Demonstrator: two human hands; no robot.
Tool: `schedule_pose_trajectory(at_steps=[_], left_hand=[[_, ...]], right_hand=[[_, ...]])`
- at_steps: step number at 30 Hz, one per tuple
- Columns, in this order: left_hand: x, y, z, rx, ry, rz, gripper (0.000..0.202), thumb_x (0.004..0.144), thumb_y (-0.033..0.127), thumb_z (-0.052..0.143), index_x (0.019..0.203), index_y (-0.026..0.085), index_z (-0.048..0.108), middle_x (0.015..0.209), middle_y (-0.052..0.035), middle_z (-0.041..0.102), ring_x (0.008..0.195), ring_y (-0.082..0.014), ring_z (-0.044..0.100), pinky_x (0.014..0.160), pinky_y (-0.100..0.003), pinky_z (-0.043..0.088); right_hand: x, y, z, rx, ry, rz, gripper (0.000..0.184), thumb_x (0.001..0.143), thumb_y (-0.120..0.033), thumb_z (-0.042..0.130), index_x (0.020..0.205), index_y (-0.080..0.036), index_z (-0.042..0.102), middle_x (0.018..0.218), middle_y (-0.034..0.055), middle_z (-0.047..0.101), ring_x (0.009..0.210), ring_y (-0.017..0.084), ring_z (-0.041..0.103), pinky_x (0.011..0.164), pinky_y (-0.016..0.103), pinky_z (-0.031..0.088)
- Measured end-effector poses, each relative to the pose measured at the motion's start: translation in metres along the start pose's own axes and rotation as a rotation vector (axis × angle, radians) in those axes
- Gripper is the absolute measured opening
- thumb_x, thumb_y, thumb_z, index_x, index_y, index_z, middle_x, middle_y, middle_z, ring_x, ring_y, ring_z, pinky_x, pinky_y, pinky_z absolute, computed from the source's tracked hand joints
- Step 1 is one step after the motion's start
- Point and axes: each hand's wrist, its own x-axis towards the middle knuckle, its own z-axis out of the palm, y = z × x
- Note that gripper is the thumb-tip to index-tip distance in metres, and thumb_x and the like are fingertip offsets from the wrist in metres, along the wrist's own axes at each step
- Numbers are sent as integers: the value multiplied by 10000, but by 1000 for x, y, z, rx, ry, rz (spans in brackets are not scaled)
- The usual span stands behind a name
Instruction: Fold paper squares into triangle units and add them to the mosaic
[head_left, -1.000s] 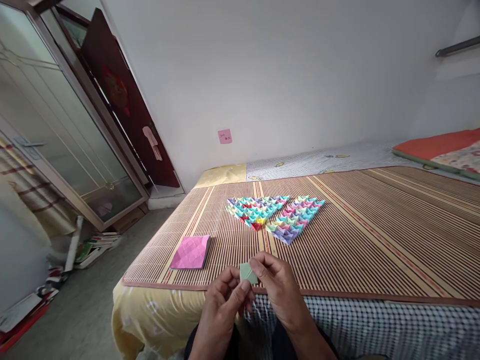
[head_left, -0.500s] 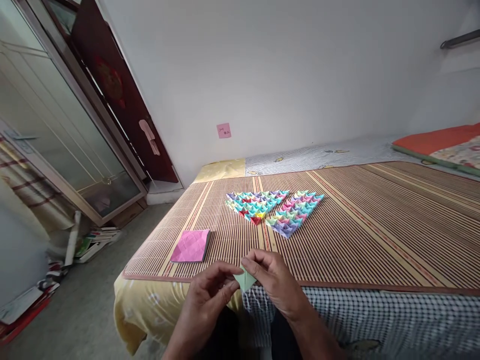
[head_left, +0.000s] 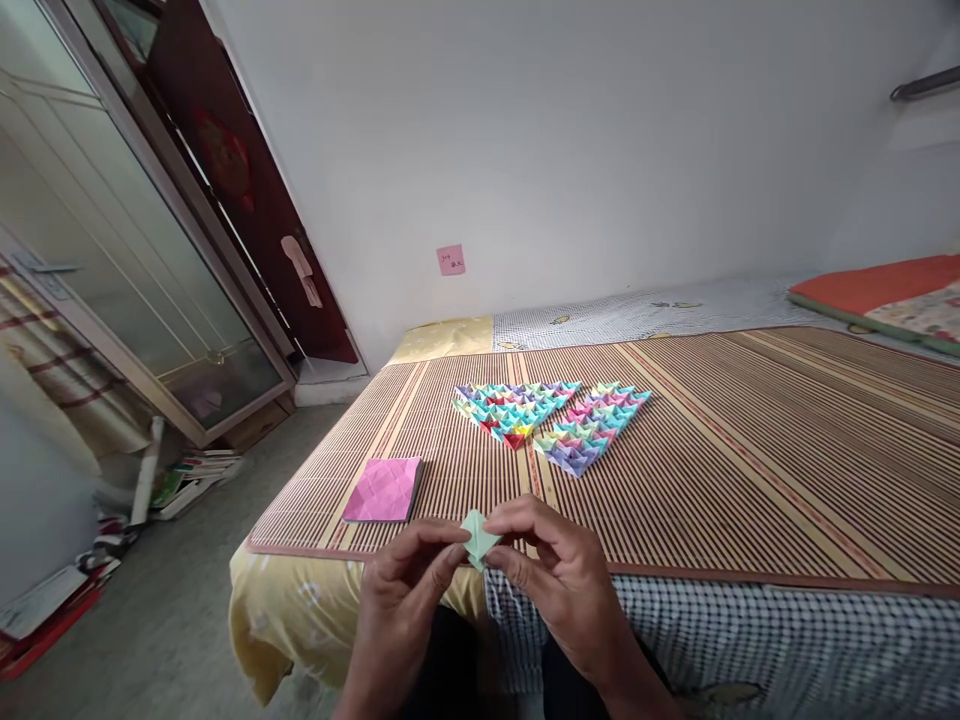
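Observation:
A small pale green folded paper is held up between my two hands, just above the near edge of the bed. My left hand pinches its left side between thumb and forefinger. On the other side, my right hand grips the right corner with thumb and fingertips. Beyond the hands lie two groups of folded paper pieces in many colours, a left group and a right group. A stack of pink square paper with crease lines rests to the left.
A striped bamboo mat covers the bed, with a checked cloth hanging over the front edge. An orange folded quilt lies at the far right. A pink note is stuck on the wall. Books lie on the floor at left.
The green paper has been turned and now shows a diamond shape with its point up. My right thumb has moved from the front top down to the paper's lower right.

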Motion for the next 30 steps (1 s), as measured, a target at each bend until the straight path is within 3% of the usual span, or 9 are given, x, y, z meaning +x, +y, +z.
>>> schedule_pose_trajectory(at_steps=[7, 22, 30], left_hand=[[-4, 6, 7, 75, 35, 61, 106, 879, 299, 763, 845, 215, 819, 840, -54, 787, 800, -207, 730, 725, -262, 595], [-11, 4, 22, 193, 154, 46, 75, 875, 274, 759, 857, 204, 779, 809, -27, 788, 752, -188, 739, 711, -259, 583], [-15, -2, 26, 215, 163, -5, 109, 902, 304, 737, 891, 195, 738, 811, -21, 753, 785, -187, 732, 742, -274, 566]], right_hand=[[-1, 0, 1, -103, 40, -141, 103, 953, -205, 696, 900, -259, 766, 936, 47, 728, 939, 217, 705, 803, 302, 568], [-6, 8, 15, 94, 148, 9, 90, 919, -207, 668, 829, -219, 666, 891, 24, 633, 877, 192, 623, 774, 295, 511], [-6, 4, 18, -25, 170, 7, 114, 912, -226, 667, 801, -212, 643, 825, 16, 631, 842, 191, 631, 770, 301, 519]])
